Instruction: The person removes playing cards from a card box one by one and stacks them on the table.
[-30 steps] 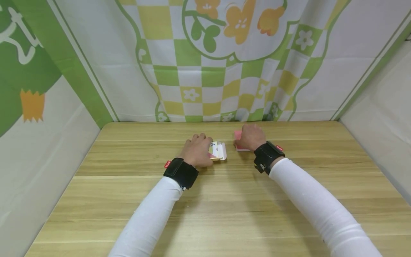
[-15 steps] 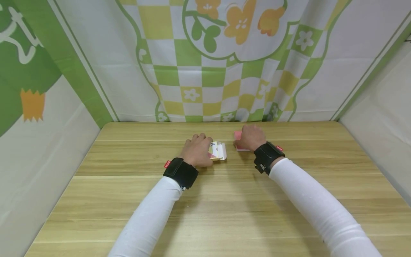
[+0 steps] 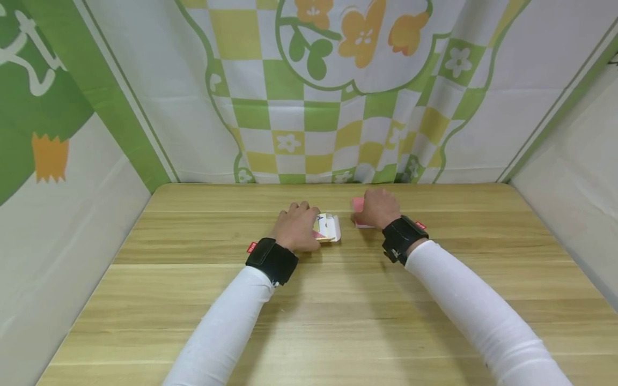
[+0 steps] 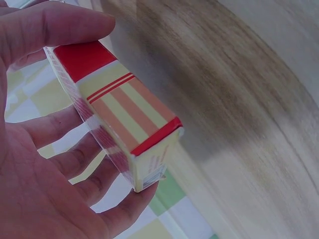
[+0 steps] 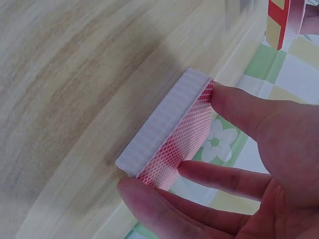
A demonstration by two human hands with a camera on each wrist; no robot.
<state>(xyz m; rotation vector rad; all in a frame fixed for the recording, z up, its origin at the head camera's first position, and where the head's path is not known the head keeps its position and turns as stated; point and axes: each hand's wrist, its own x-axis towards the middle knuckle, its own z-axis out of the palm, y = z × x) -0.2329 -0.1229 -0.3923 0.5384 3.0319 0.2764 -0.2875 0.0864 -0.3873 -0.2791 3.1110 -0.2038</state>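
Observation:
On the far part of the wooden table, my left hand [image 3: 295,228] grips a playing-card box [image 3: 327,228] whose white end flap stands out to the right. In the left wrist view the thumb is at one end of the striped, red-edged side of the box [image 4: 117,107] and a fingertip at the other. To the right, my right hand [image 3: 380,208] holds a deck of playing cards [image 3: 358,203], partly hidden beneath it. The right wrist view has the deck [image 5: 169,124] squared up, red patterned back towards the palm, between thumb and fingers. A gap separates box and deck.
The wooden table [image 3: 309,321] stretches towards me from both hands. A green, white and yellow checked cloth [image 3: 318,115] hangs right behind its far edge. Pale cloth walls [image 3: 569,177] stand at the left and right.

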